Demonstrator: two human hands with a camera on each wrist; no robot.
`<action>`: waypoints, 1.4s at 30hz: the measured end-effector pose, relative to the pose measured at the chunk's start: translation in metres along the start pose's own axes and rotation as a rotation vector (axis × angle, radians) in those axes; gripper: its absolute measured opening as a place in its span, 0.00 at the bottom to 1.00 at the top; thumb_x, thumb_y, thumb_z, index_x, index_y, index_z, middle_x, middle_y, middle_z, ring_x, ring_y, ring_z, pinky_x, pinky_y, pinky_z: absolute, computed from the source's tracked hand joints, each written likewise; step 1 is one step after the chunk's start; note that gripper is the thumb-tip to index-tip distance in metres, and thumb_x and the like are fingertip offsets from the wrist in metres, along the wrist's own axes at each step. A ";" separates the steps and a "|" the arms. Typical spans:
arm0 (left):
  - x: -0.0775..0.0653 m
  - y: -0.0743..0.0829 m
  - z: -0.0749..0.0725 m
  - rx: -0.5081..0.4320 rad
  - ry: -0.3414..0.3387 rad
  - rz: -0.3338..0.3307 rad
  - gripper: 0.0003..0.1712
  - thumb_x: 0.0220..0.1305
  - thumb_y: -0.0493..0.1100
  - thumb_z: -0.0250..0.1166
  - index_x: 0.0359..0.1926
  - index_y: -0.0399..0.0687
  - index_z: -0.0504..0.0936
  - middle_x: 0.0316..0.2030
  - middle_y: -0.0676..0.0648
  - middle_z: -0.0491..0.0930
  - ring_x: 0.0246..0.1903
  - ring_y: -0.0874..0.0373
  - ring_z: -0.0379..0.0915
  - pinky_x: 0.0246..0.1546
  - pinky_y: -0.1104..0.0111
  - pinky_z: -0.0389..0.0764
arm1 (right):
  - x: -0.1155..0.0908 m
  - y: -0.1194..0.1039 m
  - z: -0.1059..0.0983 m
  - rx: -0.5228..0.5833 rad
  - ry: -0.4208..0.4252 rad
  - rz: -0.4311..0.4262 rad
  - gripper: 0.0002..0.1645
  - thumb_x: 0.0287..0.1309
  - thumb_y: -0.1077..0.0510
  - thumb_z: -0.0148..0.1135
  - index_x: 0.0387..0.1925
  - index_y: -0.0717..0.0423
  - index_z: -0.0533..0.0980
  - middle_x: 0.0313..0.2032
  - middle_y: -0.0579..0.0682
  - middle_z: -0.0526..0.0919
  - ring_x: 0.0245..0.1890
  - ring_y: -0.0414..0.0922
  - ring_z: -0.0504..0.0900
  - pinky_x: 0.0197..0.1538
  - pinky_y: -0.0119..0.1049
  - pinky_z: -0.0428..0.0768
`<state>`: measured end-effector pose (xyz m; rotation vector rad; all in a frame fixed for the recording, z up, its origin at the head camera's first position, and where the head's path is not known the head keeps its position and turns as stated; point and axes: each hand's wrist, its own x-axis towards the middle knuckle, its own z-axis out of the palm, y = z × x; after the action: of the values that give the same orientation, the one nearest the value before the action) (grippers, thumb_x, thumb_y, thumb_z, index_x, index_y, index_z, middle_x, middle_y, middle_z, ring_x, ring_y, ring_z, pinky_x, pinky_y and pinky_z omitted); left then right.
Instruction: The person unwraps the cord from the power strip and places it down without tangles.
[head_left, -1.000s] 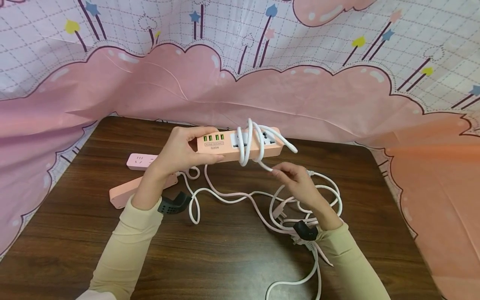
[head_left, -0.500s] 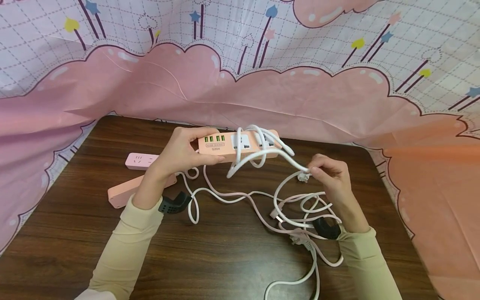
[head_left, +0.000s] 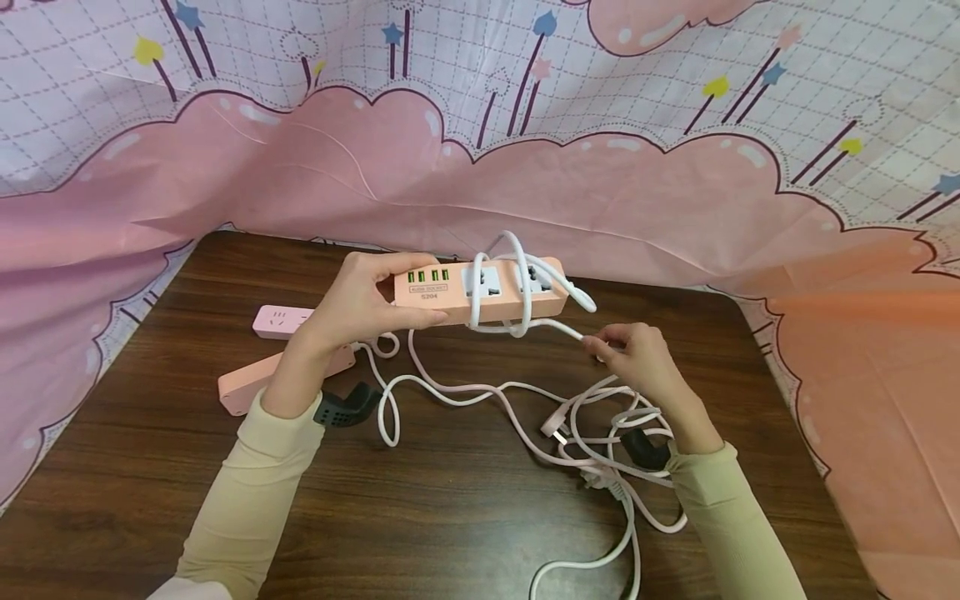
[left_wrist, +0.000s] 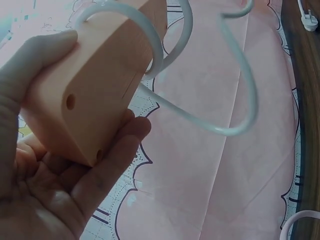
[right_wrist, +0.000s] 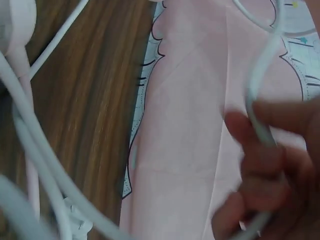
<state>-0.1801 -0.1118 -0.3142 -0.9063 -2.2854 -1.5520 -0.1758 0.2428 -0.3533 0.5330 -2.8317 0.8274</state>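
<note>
An orange power strip with green USB ports is held above the table by my left hand, thumb on the near side and fingers behind its left end. White cord loops loosely around the strip's right half, over the sockets. To the right, my right hand pinches the cord between thumb and fingers. In the right wrist view the cord passes through the blurred fingers. The left wrist view shows the strip's end face gripped, with a slack cord loop hanging past it.
On the wooden table, a pink power strip and another orange strip lie at left, partly behind the left arm. Tangled cords with a pink plug and a white plug lie at right. A patterned cloth hangs behind.
My right hand went out to the right with the cord, then came back slightly left. The cord's loops around the strip shifted. The left hand and strip stay nearly still.
</note>
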 end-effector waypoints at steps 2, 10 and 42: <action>0.000 0.000 0.000 -0.006 -0.015 -0.012 0.27 0.37 0.36 0.78 0.45 0.39 0.83 0.28 0.46 0.81 0.26 0.60 0.72 0.25 0.74 0.73 | 0.005 0.002 -0.002 0.001 0.120 0.060 0.12 0.58 0.59 0.62 0.23 0.64 0.81 0.14 0.46 0.75 0.13 0.35 0.64 0.18 0.30 0.62; -0.001 -0.002 -0.001 0.018 -0.051 -0.030 0.29 0.37 0.36 0.78 0.46 0.38 0.82 0.30 0.46 0.82 0.27 0.61 0.72 0.26 0.75 0.72 | 0.013 0.002 -0.021 0.459 0.581 0.235 0.15 0.62 0.59 0.58 0.26 0.67 0.79 0.12 0.39 0.70 0.14 0.33 0.64 0.19 0.24 0.63; -0.001 -0.009 -0.015 0.061 0.109 -0.065 0.30 0.35 0.31 0.78 0.47 0.33 0.81 0.35 0.40 0.83 0.25 0.62 0.73 0.26 0.77 0.74 | -0.054 0.057 -0.060 0.671 -0.627 -0.516 0.25 0.41 0.85 0.57 0.34 0.56 0.78 0.27 0.51 0.74 0.28 0.43 0.71 0.31 0.37 0.71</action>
<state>-0.1864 -0.1278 -0.3152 -0.7208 -2.2926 -1.5086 -0.1443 0.3360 -0.3439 1.7863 -2.5651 1.7080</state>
